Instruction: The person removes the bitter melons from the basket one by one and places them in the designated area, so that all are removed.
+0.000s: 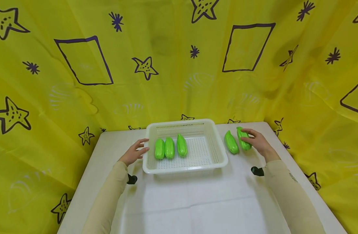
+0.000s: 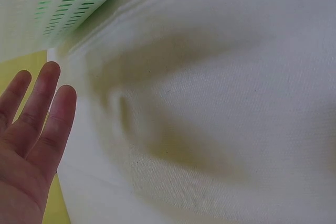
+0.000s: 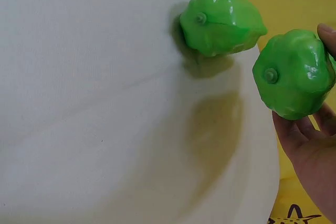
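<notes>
My right hand (image 1: 259,143) grips a glossy green ribbed toy gourd (image 3: 291,77) between thumb and fingers. In the right wrist view its shadow falls apart from it, so it seems raised off the table. Just left of it a second green gourd (image 1: 231,143) lies on the table. A white perforated plastic basket (image 1: 185,169) stands to the left, with three similar gourds (image 1: 182,146) inside, in its left half. My left hand (image 1: 134,152) is at the basket's left rim, fingers extended; whether they touch the rim cannot be told.
White cloth covers the table (image 1: 190,208), which has a crease across its front part. Yellow curtains (image 1: 173,94) with drawn stars and squares hang behind and along both sides. Dark wrist-mounted pieces (image 1: 257,171) stick out beneath the sleeves.
</notes>
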A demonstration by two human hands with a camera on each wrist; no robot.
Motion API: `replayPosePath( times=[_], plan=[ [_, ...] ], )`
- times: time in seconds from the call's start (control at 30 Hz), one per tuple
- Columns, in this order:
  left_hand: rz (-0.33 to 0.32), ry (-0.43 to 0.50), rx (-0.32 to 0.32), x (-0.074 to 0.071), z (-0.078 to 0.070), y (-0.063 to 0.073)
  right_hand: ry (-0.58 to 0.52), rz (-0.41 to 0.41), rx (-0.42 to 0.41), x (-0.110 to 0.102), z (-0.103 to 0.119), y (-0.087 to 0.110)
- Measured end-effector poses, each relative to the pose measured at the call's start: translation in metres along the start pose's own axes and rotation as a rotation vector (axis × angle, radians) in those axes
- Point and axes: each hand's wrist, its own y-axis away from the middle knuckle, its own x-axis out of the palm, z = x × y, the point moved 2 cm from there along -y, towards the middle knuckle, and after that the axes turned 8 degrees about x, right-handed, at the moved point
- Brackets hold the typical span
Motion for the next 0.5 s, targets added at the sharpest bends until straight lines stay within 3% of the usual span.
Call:
replayPosePath(
  times=[0.27,0.5],
  plan=[
    [-0.013,-0.033,0.001,-0.001,0.028,-0.014,0.001,0.024,0.009,0.000,-0.003,0.000],
    [-0.003,0.000,-0.003,0.001,0.001,-0.001,0.023,0.029,-0.001,0.004,-0.007,-0.006]
  ],
)
